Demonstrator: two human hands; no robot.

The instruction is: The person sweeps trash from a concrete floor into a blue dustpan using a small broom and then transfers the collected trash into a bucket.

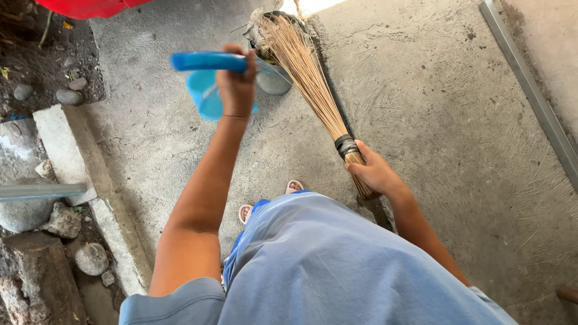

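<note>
Blue plastic fills the left hand (pixel 236 84): its fingers are wrapped tight round the handle of a dustpan (pixel 208 81), which is held up in the air with the handle lying level and the paler blue pan hanging below and behind the hand. The arm reaches straight out from the body, a thin band at the wrist. The right hand (pixel 374 171) is closed round the bound neck of a stick broom (pixel 307 72), just below a dark wrap of cord; the straw-coloured sticks fan up and away from the hand, their tips reaching over a grey bucket (pixel 274 78). The two hands are well apart, each clamped on its own tool.

The bucket stands on the concrete floor (pixel 433 108) just beyond the dustpan, with bits of dry plant litter in it; the pan's edge overlaps the bucket's rim in this view, and whether they touch cannot be told. A dark crack or joint runs along the floor under the broom.

To the left a low concrete kerb (pixel 66 150) borders a strip of soil with rounded stones (pixel 90 259). A red thing (pixel 84 7) shows at the top left corner, and a metal rail (pixel 530 84) runs down the right edge. The person wears a light blue shirt (pixel 337 271), and the toes of two sandals (pixel 268 201) peep out below it
</note>
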